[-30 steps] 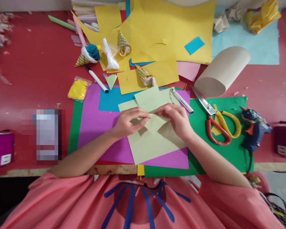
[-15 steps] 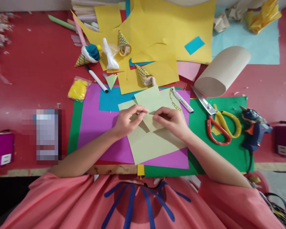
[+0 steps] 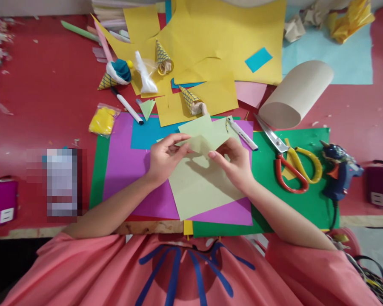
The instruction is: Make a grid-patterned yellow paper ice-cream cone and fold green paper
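Between both hands a small piece of pale green paper (image 3: 200, 145) is held up and bent. My left hand (image 3: 168, 155) pinches its left edge between thumb and fingers. On the opposite side, my right hand (image 3: 234, 163) grips the lower right edge, thumb in front. Beneath them lies a larger pale green sheet (image 3: 204, 193), with another pale green piece (image 3: 196, 124) just behind the hands. A white marker (image 3: 242, 134) rests to the right of the papers. Beyond the hands, a paper cone with a grid pattern (image 3: 190, 100) lies on its side.
Purple paper (image 3: 127, 170) and green paper (image 3: 293, 163) cover the near table. To the right are scissors (image 3: 290, 159), a blue glue gun (image 3: 340, 174) and a cardboard tube (image 3: 296, 95). Yellow sheets (image 3: 217, 38) lie at the back; a yellow clay packet (image 3: 102, 120) is at left.
The small paper piece has been raised and bent upward between the hands. My left hand has shifted slightly left, and the right thumb has moved under the paper's edge.
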The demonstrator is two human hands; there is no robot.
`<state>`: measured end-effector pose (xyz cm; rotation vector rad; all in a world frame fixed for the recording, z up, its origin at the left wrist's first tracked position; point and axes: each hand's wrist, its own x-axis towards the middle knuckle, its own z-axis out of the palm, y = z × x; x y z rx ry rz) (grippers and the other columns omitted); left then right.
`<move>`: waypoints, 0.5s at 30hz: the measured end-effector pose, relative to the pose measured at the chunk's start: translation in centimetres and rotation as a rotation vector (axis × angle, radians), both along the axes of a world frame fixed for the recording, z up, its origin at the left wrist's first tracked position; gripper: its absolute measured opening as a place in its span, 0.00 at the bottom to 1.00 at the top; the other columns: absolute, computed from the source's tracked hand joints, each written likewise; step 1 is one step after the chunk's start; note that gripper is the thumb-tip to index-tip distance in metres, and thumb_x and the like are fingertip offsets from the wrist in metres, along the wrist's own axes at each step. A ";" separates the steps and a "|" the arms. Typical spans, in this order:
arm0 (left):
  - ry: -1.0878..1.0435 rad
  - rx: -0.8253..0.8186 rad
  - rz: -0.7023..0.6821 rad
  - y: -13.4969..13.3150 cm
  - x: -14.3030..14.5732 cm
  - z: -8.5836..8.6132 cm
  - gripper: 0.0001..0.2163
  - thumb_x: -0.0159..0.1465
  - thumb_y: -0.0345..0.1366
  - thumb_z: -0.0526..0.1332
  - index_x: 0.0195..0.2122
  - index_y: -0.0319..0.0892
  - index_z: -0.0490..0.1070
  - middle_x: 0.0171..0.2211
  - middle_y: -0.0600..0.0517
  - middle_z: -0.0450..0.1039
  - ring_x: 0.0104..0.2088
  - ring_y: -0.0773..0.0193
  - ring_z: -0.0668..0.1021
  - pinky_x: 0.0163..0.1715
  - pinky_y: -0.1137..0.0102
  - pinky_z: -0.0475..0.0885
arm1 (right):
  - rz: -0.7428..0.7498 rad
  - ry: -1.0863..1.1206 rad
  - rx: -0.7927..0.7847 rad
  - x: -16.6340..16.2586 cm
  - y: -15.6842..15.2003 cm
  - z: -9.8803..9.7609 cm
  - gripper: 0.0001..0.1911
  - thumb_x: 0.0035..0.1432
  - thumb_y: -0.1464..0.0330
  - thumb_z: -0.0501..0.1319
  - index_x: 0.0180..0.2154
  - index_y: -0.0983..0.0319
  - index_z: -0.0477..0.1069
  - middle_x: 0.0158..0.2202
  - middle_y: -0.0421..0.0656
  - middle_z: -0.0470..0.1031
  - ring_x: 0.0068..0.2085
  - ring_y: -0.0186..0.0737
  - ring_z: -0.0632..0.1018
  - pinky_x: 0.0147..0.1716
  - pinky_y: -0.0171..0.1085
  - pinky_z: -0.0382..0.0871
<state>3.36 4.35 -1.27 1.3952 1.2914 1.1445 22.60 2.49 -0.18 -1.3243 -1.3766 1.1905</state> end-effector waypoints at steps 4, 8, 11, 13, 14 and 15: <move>-0.048 -0.118 -0.151 -0.6 0.2 0.4 0.12 0.58 0.42 0.67 0.35 0.41 0.68 0.30 0.54 0.76 0.26 0.68 0.81 0.26 0.77 0.78 | -0.020 -0.017 0.000 0.0 0.2 -0.4 0.10 0.59 0.61 0.60 0.31 0.60 0.67 0.28 0.38 0.67 0.28 0.32 0.68 0.29 0.36 0.63; -0.002 -0.153 -0.302 -0.6 0.4 1.0 0.08 0.60 0.37 0.64 0.33 0.41 0.66 0.25 0.56 0.73 0.26 0.69 0.81 0.28 0.77 0.76 | -0.010 -0.043 -0.011 -0.1 0.2 -0.4 0.10 0.59 0.62 0.60 0.29 0.59 0.66 0.26 0.38 0.65 0.29 0.34 0.67 0.29 0.36 0.61; 0.011 -0.204 -0.361 -0.4 0.6 1.6 0.05 0.62 0.35 0.60 0.30 0.41 0.66 0.24 0.57 0.71 0.25 0.70 0.78 0.26 0.77 0.75 | 0.025 -0.065 0.004 -0.2 0.2 0.1 0.12 0.58 0.64 0.60 0.26 0.60 0.62 0.25 0.37 0.61 0.29 0.33 0.64 0.29 0.36 0.59; 0.056 -0.218 -0.379 -0.2 0.7 1.9 0.06 0.62 0.34 0.59 0.28 0.41 0.65 0.19 0.59 0.67 0.20 0.72 0.74 0.19 0.79 0.69 | 0.068 -0.097 0.016 -0.2 0.2 0.4 0.14 0.58 0.66 0.59 0.24 0.60 0.58 0.24 0.36 0.57 0.27 0.32 0.62 0.28 0.36 0.55; 0.090 -0.216 -0.384 -0.1 0.7 2.1 0.07 0.62 0.33 0.58 0.26 0.41 0.65 0.17 0.60 0.63 0.17 0.74 0.70 0.16 0.80 0.65 | 0.089 -0.117 0.024 -0.2 0.2 0.6 0.15 0.58 0.67 0.59 0.23 0.60 0.56 0.23 0.35 0.54 0.27 0.31 0.60 0.27 0.36 0.54; 0.120 -0.212 -0.391 0.0 0.8 2.2 0.08 0.62 0.33 0.58 0.25 0.41 0.64 0.16 0.60 0.61 0.16 0.74 0.68 0.14 0.80 0.62 | 0.104 -0.134 0.035 -0.3 0.3 0.7 0.17 0.58 0.67 0.59 0.22 0.59 0.54 0.23 0.35 0.52 0.26 0.31 0.58 0.27 0.36 0.52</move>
